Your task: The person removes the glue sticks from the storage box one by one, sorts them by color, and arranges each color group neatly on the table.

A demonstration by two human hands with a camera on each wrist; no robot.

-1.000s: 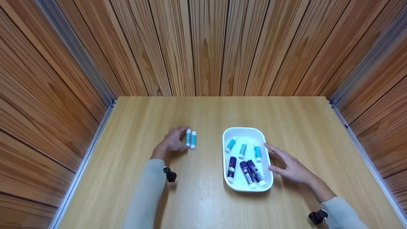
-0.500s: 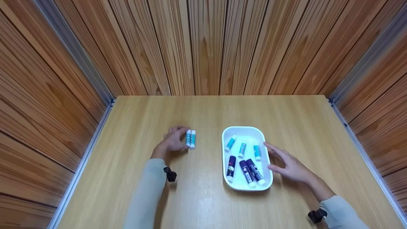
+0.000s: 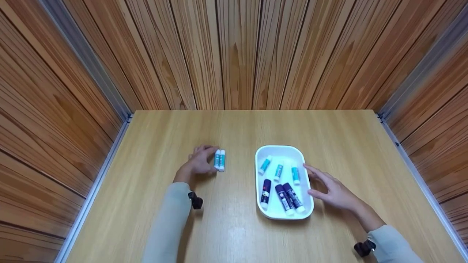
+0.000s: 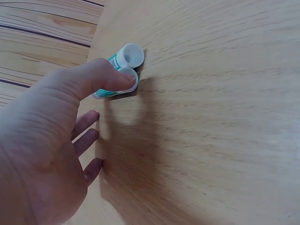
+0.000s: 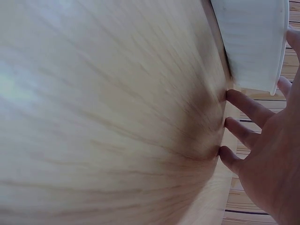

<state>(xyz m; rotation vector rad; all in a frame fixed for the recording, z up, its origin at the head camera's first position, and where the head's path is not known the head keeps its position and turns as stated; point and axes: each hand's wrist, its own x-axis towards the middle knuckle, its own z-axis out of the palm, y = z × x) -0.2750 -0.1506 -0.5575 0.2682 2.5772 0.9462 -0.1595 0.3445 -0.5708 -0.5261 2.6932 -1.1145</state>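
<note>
In the head view my left hand (image 3: 199, 160) pinches a small teal-and-white glue stick (image 3: 217, 159) by its two ends, between thumb and index finger. A matching glue stick (image 3: 222, 160) lies side by side with it on the table. The left wrist view shows my thumb on the end of the held stick, while the other fingers reach down near the tabletop. On the right, my right hand (image 3: 334, 191) touches the rim of a white tray (image 3: 281, 154) with thumb and index finger. Its remaining fingertips (image 5: 229, 96) meet the table in the right wrist view.
Inside the tray are three teal glue sticks (image 3: 279, 172) in the upper half and three larger dark purple sticks (image 3: 266, 193) below. Wood-panelled walls (image 3: 237, 54) enclose the wooden table (image 3: 234, 233) at the back and sides.
The pinched glue stick has shifted slightly to the right, closing the gap to its neighbour. My right hand and the tray have stayed put.
</note>
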